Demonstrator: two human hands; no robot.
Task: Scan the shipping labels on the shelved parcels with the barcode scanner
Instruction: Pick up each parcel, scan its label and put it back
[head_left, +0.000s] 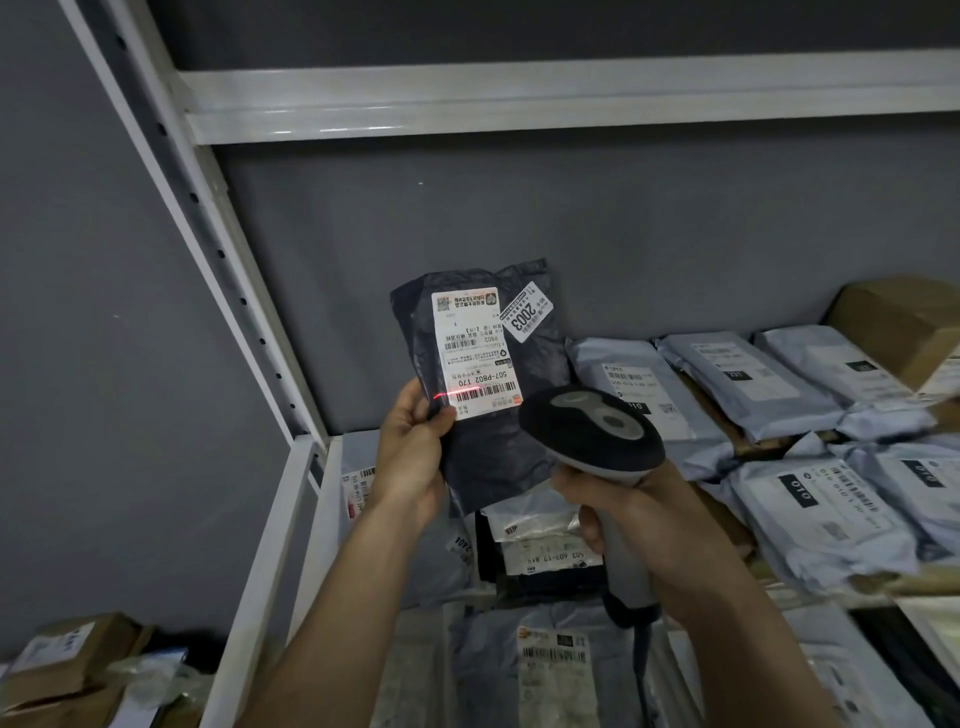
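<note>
Both bare forearms reached up from the lower edge of the view toward the shelf. On the right side, the right hand was wrapped round the grey handle of the barcode scanner, fingers curled on the grip, with the scanner's dark rounded head tilted up and to the left; its cable hung down below the wrist. On the other side, the left hand pinched the lower left edge of a dark parcel, thumb across the front and fingers behind, holding it upright above the shelf and just left of the scanner's head. A white shipping label was on the parcel's face, printed upside down to the viewer, and a red scan line lay across the barcode near the label's lower end, close to the thumb. A smaller white sticker reading 2003 sat tilted beside the label. Behind and to the right, grey parcels lay flat in rows on the white metal shelf, with a brown box at the far right.
</note>
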